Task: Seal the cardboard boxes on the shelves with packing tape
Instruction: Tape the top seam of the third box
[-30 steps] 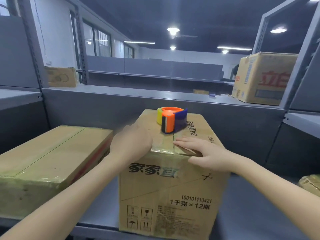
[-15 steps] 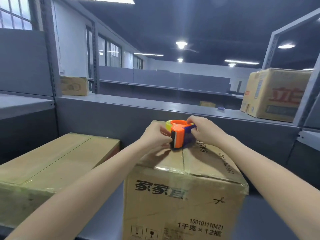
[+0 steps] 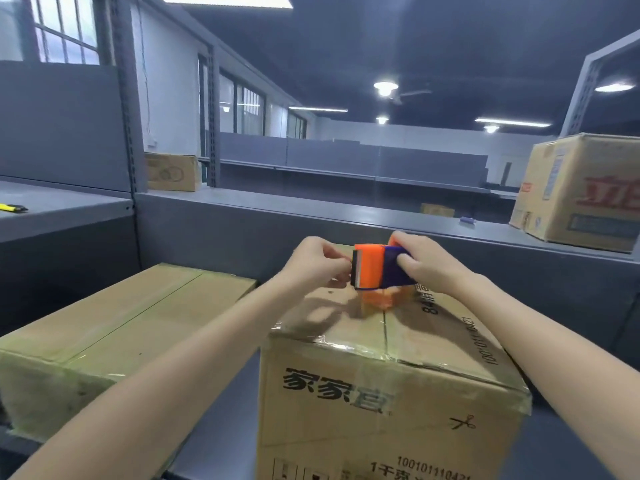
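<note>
Grey warehouse shelf point(image 3: 225, 441), one upright cardboard box point(image 3: 381, 393) in front of you. Your left hand's point(image 3: 313, 261) fingers point(image 3: 341, 261) pinch at the cutter edge of the tape dispenser point(image 3: 370, 268), probably on the tape's free end, but it's too blurred to confirm. Your right hand point(image 3: 427, 265) is curled round the dispenser body, just above the box top. Pull a short tail, anchor it over the far edge, then run straight down the centre seam and press it flat.

- A warehouse or stockroom.
- Long rows of grey steel shelving point(image 3: 242, 211) on slotted uprights point(image 3: 125, 98).
- Printed cardboard cartons point(image 3: 585, 192) stand on the shelves.
- Dark ceiling with plain lamps point(image 3: 385, 87).
</note>
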The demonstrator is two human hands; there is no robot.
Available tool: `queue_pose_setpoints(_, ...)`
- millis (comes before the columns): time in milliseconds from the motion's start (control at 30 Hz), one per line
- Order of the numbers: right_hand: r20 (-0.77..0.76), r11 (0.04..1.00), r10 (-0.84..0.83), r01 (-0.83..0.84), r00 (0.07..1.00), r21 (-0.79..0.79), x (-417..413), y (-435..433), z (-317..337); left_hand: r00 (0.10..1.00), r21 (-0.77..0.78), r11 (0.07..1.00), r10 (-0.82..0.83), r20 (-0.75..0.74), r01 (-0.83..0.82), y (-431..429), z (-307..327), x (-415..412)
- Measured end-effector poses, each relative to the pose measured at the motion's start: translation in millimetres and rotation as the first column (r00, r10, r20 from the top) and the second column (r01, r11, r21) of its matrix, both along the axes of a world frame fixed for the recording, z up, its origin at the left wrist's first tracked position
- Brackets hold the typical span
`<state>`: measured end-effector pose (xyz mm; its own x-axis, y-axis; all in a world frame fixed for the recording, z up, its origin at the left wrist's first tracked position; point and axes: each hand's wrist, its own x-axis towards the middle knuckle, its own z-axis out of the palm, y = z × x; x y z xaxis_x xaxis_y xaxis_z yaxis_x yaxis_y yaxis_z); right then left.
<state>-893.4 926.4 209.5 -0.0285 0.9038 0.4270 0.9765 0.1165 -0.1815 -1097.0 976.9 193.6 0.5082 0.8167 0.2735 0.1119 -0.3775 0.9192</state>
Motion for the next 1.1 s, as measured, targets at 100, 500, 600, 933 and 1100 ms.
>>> queue_pose_setpoints(100, -0.176, 0.99, 0.103, -0.083, 0.979, 0.116, -14.2, -14.2, 26.5, 0.995, -0.085, 0.992, -0.091, 0.034, 0.093, 1.7, 28.6, -11.0)
queue_pose_setpoints(500, -0.165, 0.924, 0.132, -0.181, 0.977, -0.337, -31.7, -46.5, 61.1, 0.977, -0.562, 0.801, -0.199, 0.071, 0.204, 21.3, 31.8, -19.5)
queue_pose_setpoints(600, -0.106, 0.917, 0.151, -0.179, 0.983, -0.356, -36.2, -43.8, 60.3, 0.981, -0.596, 0.78, -0.178, 0.08, 0.19, 25.5, 25.0, -18.6)
queue_pose_setpoints(933, 0.154, 0.897, 0.199, -0.117, 0.968, -0.425, -48.2, -45.3, 66.4, 0.978, -0.599, 0.783, -0.21, 0.005, 0.171, 20.2, 22.6, -34.8)
queue_pose_setpoints(1100, 0.073, 0.863, 0.195, -0.135, 0.978, -0.487, -67.8, -65.4, 83.7, 0.962, -0.603, 0.767, -0.272, 0.005, 0.22, 9.5, 26.8, -50.5)
